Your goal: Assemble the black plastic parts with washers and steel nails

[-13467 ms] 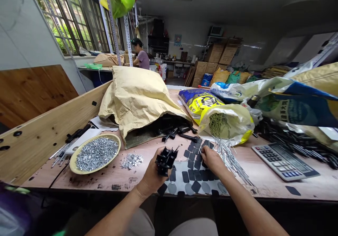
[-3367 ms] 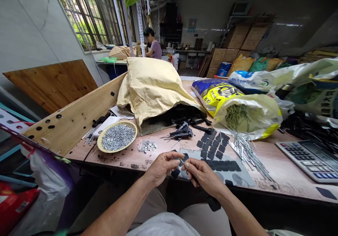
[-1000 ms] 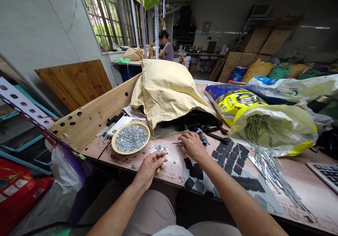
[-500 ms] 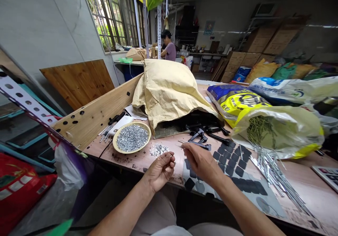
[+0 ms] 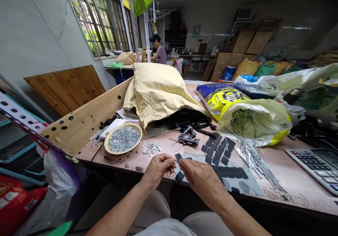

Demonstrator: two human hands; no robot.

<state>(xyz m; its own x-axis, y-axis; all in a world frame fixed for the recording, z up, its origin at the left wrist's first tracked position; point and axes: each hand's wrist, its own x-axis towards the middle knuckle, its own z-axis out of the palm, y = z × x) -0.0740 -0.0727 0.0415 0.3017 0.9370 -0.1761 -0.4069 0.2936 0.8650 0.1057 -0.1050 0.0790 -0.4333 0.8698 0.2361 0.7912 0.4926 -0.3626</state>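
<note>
- A slim steel nail [image 5: 175, 162] is where we look first: we see it held between the two hands, just above the near corner of the pad sheet, with only its thin tip showing.
- Our left hand [image 5: 158, 171] has its fingers pressed together against the thumb, pinching at the nail; whether something small sits at the tip, we cannot tell.
- Our right hand [image 5: 202, 181] is closed too, its fingertips [image 5: 186, 168] meeting the left hand's, and it hides the rest of the nail.
- Under both hands lies a grey backing sheet [image 5: 239, 185] with black rubber pads [image 5: 219, 160] on it; two pads lie right by our fingers.
- Much stock is left: zinc washers [image 5: 123, 139] fill a tan dish [image 5: 137, 132], with a small heap of loose washers [image 5: 151, 149] just beside it.
- More nails [image 5: 250, 162] fan out from a plastic sack [image 5: 260, 123].
- Black clamp-like parts [image 5: 186, 139] lie near the mouth of a kraft paper sack [image 5: 158, 98] — some with pins through them.
- Farther off, a co-worker [image 5: 158, 54] sits at another bench.
</note>
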